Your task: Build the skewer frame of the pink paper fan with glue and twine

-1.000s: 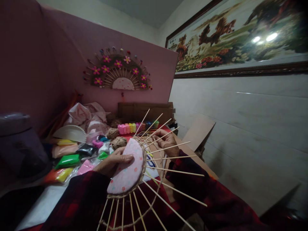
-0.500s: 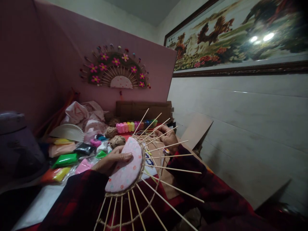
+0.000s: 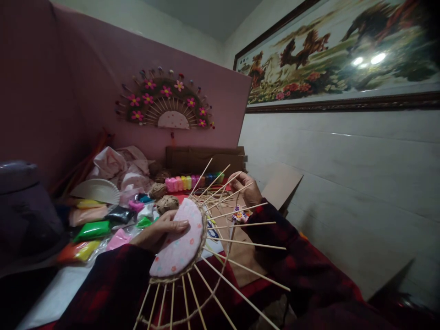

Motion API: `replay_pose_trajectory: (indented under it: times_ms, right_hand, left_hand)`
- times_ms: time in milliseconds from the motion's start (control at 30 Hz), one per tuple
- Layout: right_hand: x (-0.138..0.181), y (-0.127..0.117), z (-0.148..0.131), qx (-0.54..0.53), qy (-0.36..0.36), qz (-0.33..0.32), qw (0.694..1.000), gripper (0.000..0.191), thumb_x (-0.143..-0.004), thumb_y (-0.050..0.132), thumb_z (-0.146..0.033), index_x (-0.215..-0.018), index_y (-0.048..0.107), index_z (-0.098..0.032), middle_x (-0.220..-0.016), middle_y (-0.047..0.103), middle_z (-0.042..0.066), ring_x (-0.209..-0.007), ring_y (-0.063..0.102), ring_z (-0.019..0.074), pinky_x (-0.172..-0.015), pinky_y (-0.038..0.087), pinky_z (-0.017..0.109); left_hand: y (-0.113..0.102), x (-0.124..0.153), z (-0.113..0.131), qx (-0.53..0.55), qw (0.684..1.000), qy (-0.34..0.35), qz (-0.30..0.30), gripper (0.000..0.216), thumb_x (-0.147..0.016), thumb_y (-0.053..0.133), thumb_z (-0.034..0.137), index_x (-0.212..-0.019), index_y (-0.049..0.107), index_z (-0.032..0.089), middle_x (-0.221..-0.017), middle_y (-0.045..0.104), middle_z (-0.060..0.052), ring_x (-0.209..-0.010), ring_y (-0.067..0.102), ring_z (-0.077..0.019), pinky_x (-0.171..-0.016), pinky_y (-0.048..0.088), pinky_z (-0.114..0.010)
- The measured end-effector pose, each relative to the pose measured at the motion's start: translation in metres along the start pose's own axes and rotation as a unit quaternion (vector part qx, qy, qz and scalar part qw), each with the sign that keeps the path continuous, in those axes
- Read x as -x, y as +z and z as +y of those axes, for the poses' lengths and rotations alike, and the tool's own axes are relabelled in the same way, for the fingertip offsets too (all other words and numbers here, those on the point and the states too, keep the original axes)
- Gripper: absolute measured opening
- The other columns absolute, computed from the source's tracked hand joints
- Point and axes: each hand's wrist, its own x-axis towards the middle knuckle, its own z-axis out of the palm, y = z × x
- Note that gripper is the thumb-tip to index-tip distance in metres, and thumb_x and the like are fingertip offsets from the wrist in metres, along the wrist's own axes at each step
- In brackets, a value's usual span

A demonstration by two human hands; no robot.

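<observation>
My left hand grips a half-round fan frame by its padded, flower-print cloth base, thumb on top and the other fingers behind. Thin wooden sticks spread from the base's curved edge, which is trimmed with twine. A strand of jute twine passes across the lower sticks and runs up the right side toward my right hand. That hand is closed in a pinch near the tips of the upper sticks, apparently on this twine; the exact grip is partly hidden behind the sticks.
Balls of twine, bright clay packs and a paper plate lie at left and centre. A strip of coloured clay sits behind. A finished fan hangs on the pink board. Cardboard leans against the right wall.
My right hand has moved slightly up and to the right, its fingertips now higher by the stick ends. My left hand and the fan frame stay nearly in place.
</observation>
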Motion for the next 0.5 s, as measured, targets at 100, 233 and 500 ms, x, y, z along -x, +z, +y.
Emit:
replay_pose_trajectory:
  times_ms: [100,233,500]
  right_hand:
    - [-0.003,0.0,-0.001,-0.04,-0.01,0.003,0.999,0.032,-0.062,0.074,-0.043,-0.073,0.057,-0.018,-0.053,0.049,-0.006,-0.044,0.041,0.0063,-0.04,0.036,0.021]
    - [-0.008,-0.002,-0.004,-0.064,-0.006,0.024,0.998,0.034,-0.063,0.074,-0.044,-0.068,0.053,-0.018,-0.047,0.042,-0.008,-0.036,0.031,0.0037,-0.034,0.027,0.019]
    - [-0.022,-0.001,-0.006,-0.126,-0.024,0.047,0.991,0.039,-0.057,0.076,-0.047,-0.067,0.051,-0.018,-0.054,0.045,-0.007,-0.039,0.031,0.0028,-0.032,0.02,0.017]
  left_hand:
    - [0.0,0.0,0.0,-0.004,1.0,-0.007,-0.003,0.026,-0.067,0.068,0.019,-0.091,0.066,0.009,-0.076,0.07,-0.012,-0.06,0.066,-0.0183,-0.057,0.052,-0.025]
    - [-0.002,-0.002,-0.002,0.002,1.0,-0.009,-0.004,0.029,-0.066,0.07,0.02,-0.092,0.066,0.009,-0.074,0.07,-0.011,-0.059,0.066,-0.019,-0.055,0.052,-0.025]
    - [0.0,-0.002,-0.001,-0.015,1.0,-0.024,0.0,0.026,-0.066,0.07,0.022,-0.088,0.067,0.01,-0.074,0.071,-0.011,-0.058,0.066,-0.0191,-0.053,0.051,-0.024]
